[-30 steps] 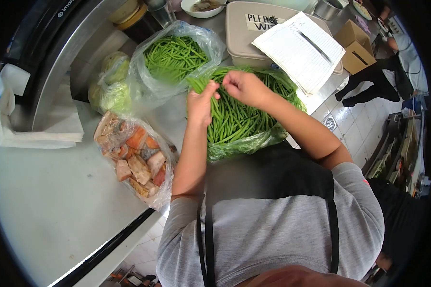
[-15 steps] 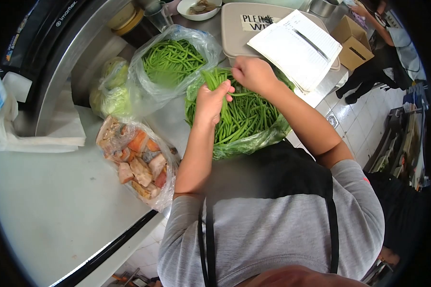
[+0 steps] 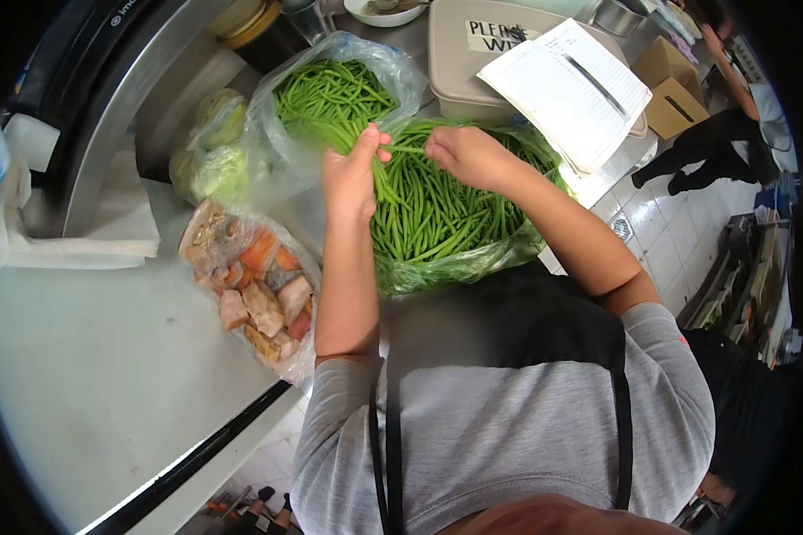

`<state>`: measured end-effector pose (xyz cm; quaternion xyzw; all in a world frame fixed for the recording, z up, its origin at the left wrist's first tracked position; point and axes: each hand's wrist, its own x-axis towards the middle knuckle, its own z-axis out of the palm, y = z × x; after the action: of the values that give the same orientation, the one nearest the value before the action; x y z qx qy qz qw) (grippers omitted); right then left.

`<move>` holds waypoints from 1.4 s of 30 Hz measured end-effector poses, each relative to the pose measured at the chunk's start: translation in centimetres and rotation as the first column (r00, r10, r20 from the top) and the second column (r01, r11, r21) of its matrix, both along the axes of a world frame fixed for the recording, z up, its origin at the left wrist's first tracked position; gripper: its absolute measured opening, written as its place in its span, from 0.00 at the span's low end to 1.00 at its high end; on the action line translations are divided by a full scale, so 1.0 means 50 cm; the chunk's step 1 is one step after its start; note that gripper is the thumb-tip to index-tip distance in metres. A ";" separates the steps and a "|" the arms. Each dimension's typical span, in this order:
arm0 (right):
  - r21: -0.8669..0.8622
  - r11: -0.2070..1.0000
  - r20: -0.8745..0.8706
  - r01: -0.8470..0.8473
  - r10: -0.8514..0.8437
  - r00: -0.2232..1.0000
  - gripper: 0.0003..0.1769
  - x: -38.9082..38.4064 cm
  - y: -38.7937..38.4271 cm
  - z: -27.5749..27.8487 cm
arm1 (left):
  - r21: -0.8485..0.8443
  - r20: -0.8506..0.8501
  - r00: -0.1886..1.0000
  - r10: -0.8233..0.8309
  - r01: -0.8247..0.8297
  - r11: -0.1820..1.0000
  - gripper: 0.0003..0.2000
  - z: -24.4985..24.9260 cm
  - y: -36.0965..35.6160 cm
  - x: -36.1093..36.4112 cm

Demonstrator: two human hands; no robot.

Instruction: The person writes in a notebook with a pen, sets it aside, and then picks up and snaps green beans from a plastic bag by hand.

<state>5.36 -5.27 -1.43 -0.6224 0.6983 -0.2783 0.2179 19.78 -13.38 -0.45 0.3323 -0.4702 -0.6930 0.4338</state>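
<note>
Two hands: left hand (image 3: 353, 174) wrapped round a bunch of beans (image 3: 327, 134); right hand (image 3: 464, 156) has fingers narrow, pinching a single bean (image 3: 409, 150).
Single bean: left of right fingers, long axis roughly crosswise, bridging the gap between hands.
Large bag (image 3: 459, 276): beans (image 3: 446, 209) filling it, directly below both hands, on the tabletop (image 3: 305, 212).
Small bag (image 3: 408, 82): beans too, just beyond left hand; that hand's the nearer one. Bunch tips point toward it, blurred.
Bag of food chunks (image 3: 219, 241): left of the left forearm (image 3: 351, 285).

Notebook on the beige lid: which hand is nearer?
Right. The right hand is over the green beans, left of and below the notebook in view; the left hand, gripping beans, is farther left.
</note>
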 end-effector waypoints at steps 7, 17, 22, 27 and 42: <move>0.031 0.999 -0.061 -0.018 0.019 0.998 0.12 0.082 -0.049 -0.046 | -0.298 0.114 0.994 -0.007 0.040 0.954 0.07 0.001 0.034 0.014; 0.115 0.987 -0.045 -0.110 0.115 0.992 0.15 0.122 -0.070 -0.054 | -0.035 -0.117 0.963 0.244 -0.249 0.968 0.05 0.002 -0.027 0.102; -0.113 0.994 0.356 0.008 0.033 0.934 0.10 0.073 -0.076 -0.058 | 0.059 0.003 0.992 0.128 -0.128 0.990 0.06 -0.052 -0.010 0.078; -0.126 0.991 0.716 0.049 0.057 0.696 0.08 0.027 -0.048 0.001 | -0.026 0.093 0.986 -0.136 0.139 0.990 0.05 -0.031 0.024 0.004; -0.323 0.926 -0.703 -0.197 -0.095 0.705 0.08 -0.060 0.027 0.112 | -0.589 0.736 0.650 0.188 0.479 0.651 0.12 0.055 0.020 -0.045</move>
<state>2.33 -3.91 4.17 -0.7301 0.6438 -0.1401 -0.1812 17.55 -12.36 2.28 0.3337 -0.8713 -0.2738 0.2335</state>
